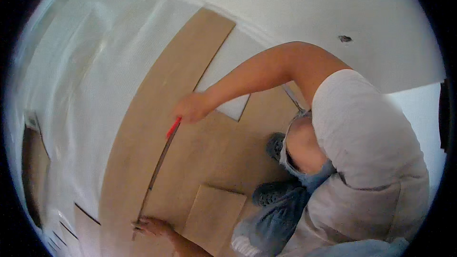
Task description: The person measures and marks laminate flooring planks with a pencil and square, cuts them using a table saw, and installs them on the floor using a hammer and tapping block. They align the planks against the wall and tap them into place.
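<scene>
A long wood-look floor plank (143,109) lies over pale underlay, with a dark, narrow gap along its near side. My right hand (193,107) is closed at this seam, on a slim red tool (173,127) whose exact kind I cannot make out. Further down the seam, my left hand (154,227) rests low, fingers bent together against the plank's edge. Something small and dark shows at its fingertips, too blurred to name. Laid planks (204,147) of the same brown cover the floor between my hands and my feet.
A short cut board (214,216) lies loose on the laid floor near my shoes. Wrinkled white underlay (90,66) spreads to the left. A dark brown piece (35,176) sits at the far left. The white wall (304,4) with a small hole borders the top.
</scene>
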A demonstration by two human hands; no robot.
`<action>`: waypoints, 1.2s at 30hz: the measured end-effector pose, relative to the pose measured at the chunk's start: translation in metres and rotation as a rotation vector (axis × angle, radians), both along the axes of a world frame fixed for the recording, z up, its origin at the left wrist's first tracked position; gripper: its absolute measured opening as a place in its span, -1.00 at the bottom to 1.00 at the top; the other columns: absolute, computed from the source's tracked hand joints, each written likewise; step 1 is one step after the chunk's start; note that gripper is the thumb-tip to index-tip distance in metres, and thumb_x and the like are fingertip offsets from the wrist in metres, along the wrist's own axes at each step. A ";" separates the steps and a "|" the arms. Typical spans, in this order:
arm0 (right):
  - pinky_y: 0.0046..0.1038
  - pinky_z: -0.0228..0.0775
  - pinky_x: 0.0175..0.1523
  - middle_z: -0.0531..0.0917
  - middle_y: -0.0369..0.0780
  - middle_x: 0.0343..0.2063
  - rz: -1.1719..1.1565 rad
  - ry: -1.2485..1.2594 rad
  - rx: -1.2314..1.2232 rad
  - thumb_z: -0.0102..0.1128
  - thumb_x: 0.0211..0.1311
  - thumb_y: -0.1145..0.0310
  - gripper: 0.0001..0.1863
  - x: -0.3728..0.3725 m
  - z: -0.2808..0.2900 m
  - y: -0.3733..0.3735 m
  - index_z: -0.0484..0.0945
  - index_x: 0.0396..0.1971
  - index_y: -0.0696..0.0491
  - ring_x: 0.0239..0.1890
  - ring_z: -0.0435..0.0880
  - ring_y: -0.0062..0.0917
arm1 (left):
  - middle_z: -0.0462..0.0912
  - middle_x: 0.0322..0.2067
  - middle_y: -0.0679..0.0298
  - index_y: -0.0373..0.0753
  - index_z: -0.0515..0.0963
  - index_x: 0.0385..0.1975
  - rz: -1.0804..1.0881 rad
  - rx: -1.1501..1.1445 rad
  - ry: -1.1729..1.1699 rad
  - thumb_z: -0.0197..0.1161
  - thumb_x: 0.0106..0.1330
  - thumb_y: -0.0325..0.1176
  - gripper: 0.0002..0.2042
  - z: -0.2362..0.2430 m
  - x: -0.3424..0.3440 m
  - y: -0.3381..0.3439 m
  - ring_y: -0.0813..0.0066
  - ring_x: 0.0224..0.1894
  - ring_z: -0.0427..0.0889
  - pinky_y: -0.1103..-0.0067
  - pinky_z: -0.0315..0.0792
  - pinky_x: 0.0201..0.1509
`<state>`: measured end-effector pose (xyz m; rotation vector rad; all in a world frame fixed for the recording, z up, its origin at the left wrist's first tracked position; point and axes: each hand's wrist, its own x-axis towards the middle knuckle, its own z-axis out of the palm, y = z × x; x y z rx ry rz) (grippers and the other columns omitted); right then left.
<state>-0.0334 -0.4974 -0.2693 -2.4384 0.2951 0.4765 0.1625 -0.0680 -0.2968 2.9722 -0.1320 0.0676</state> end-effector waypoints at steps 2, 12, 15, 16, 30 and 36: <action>-0.11 0.46 -0.20 0.67 -0.03 -0.36 -0.258 -0.114 -0.074 0.05 0.11 0.30 -0.76 -0.051 0.001 -0.071 0.58 -0.27 0.08 -0.27 0.65 -0.09 | 0.14 0.34 -0.14 -0.23 0.20 0.34 -0.042 0.186 -0.202 -0.15 0.49 -0.08 -0.48 -0.049 0.019 0.037 -0.04 0.31 0.29 0.23 0.38 0.17; -0.09 0.45 -0.17 0.65 -0.04 -0.29 -1.275 -0.087 -0.438 -0.01 0.24 0.31 -0.54 -0.203 -0.093 -0.255 0.33 0.16 0.04 -0.25 0.64 -0.13 | 0.32 0.19 -0.19 -0.33 0.29 0.23 -0.275 0.381 0.090 0.00 0.44 -0.10 -0.50 -0.114 0.068 0.109 -0.03 0.17 0.43 0.24 0.42 0.12; -0.11 0.48 -0.12 0.65 -0.02 -0.25 -1.325 -0.042 -0.427 0.02 0.21 0.27 -0.43 -0.198 -0.096 -0.279 0.26 0.23 0.08 -0.18 0.64 -0.13 | 0.36 0.16 -0.15 -0.34 0.32 0.19 -0.273 0.378 0.173 0.03 0.42 -0.10 -0.51 -0.105 0.081 0.098 0.02 0.15 0.45 0.26 0.43 0.11; -0.10 0.48 -0.12 0.65 -0.02 -0.25 -1.310 -0.034 -0.436 0.03 0.21 0.26 -0.43 -0.196 -0.093 -0.277 0.26 0.24 0.08 -0.17 0.64 -0.13 | 0.38 0.15 -0.14 -0.34 0.32 0.18 -0.269 0.385 0.198 0.04 0.42 -0.11 -0.51 -0.105 0.083 0.099 0.03 0.14 0.46 0.27 0.44 0.11; -0.16 0.48 -0.07 0.65 0.02 -0.23 -1.232 -0.141 -0.369 0.05 0.19 0.28 -0.37 -0.225 -0.084 -0.267 0.21 0.28 0.09 -0.17 0.65 -0.13 | 0.59 -0.02 0.03 -0.40 0.42 0.03 -0.287 0.212 0.406 0.18 0.35 -0.12 -0.55 -0.104 0.130 0.141 0.24 0.01 0.60 0.37 0.50 0.07; -0.12 0.43 -0.02 0.61 -0.04 -0.17 -0.963 0.029 -0.398 0.09 0.23 0.22 -0.59 -0.316 -0.041 -0.114 0.47 0.06 0.04 -0.09 0.58 -0.07 | 0.40 0.19 -0.11 -0.40 0.31 0.23 -0.117 0.471 0.479 0.12 0.32 0.13 -0.29 -0.050 0.059 0.109 -0.04 0.20 0.43 0.20 0.36 0.22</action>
